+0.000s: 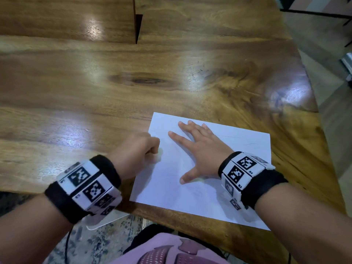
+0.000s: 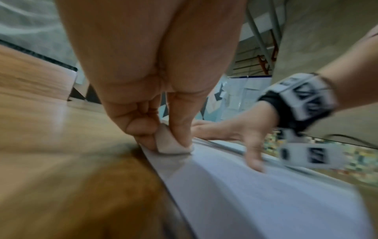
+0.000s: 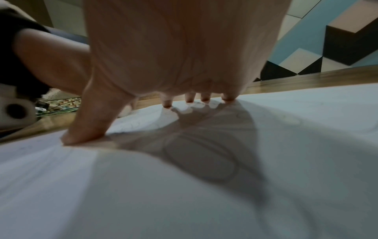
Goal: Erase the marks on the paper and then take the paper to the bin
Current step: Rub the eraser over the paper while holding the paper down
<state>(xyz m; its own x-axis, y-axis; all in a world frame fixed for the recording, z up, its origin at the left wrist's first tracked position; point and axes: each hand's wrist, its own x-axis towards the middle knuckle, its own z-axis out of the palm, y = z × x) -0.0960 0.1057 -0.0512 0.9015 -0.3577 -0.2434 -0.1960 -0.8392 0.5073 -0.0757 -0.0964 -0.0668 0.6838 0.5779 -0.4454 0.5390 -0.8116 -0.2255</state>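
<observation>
Your left hand (image 1: 137, 149) pinched the eraser (image 2: 171, 142) at the paper (image 1: 209, 197) edge; your right hand (image 1: 200, 149) pressed it flat, fingers spread. Faint marks (image 3: 200, 161) remained, binning undone.

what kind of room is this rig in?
Probably an indoor office or common room, not a workshop: a large polished wooden table, a wall of blue, black and white geometric panels, and a patterned floor under the table edge. The exact sort of room is unclear.

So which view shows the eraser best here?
The left wrist view: the white eraser sits pinched in the left hand, pressed on the paper. The head view shows a blurred sliver; in the right wrist view I cannot pick it out.
</observation>
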